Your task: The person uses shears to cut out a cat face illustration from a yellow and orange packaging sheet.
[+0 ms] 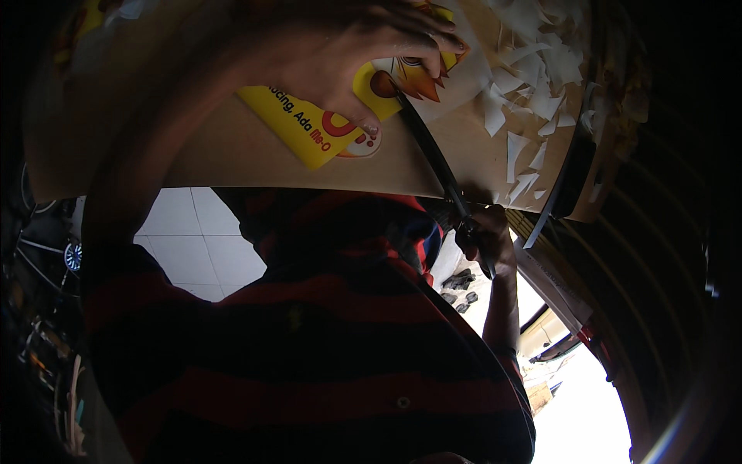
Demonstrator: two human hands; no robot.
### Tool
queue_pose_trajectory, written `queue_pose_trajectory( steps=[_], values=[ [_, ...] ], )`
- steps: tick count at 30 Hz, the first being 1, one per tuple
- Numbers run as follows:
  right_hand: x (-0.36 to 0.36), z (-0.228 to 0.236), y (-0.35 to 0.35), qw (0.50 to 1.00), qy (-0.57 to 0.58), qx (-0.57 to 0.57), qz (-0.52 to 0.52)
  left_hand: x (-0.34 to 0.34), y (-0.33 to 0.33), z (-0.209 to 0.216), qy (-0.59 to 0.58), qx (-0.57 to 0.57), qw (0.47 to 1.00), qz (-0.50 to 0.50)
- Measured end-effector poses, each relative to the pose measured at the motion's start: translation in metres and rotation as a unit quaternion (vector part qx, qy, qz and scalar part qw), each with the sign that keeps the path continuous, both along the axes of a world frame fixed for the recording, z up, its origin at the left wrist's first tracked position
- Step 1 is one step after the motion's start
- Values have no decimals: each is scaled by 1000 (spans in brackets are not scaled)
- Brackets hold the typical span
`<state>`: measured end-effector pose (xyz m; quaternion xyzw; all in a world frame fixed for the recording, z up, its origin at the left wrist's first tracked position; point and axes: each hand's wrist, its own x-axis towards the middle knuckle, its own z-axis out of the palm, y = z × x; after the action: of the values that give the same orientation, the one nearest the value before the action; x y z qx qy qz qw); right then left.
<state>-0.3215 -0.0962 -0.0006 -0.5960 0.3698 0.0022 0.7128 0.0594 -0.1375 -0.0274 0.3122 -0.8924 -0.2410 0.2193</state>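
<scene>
A yellow printed cut-out sheet (pixel 267 116) with dark and red lettering and an orange flame-like picture lies on the brown work surface. Spread across it is my left hand (pixel 348 66), thumb and fingers apart and resting on its face. My right hand (pixel 488 232), at the near edge of the surface, is closed around the lower end of a long, narrow dark blade (pixel 429 147). The blade slants up and left, its far end at the sheet's right edge beside my left fingers. Shadow hides whether it has teeth and where its handle starts.
Many white scraps (pixel 533 85) litter the surface's right side, near a long dark strip (pixel 576 182). Pale floor tiles (pixel 193 240) show below its near edge. Dim clutter with a small wheel (pixel 73 257) stands at the left; bright light comes from the lower right.
</scene>
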Motion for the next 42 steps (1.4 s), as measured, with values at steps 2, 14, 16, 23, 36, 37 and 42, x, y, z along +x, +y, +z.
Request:
queue_pose_trajectory(
  steps=[2,14,16,23,36,37,42],
  values=[
    [-1,-1,3,1000,5,16,-21,0,0,2,-9,15,1000,-2],
    [5,0,2,999,1,-36,-5,-1,-1,-2,1,8,1000,-5],
    [5,0,0,1000,1,-27,-1,-1,-1,0,0,26,1000,-7],
    [9,1,-1,999,-2,-37,1,-3,0,-1,7,26,1000,-3],
    [11,2,0,999,18,-28,3,-1,-1,-2,-17,5,1000,-7],
    [11,2,-1,999,8,-51,14,-1,-1,-5,-16,-10,1000,-2],
    [16,6,-2,996,2,-83,35,-3,-1,-3,-7,33,999,-3]
  ],
)
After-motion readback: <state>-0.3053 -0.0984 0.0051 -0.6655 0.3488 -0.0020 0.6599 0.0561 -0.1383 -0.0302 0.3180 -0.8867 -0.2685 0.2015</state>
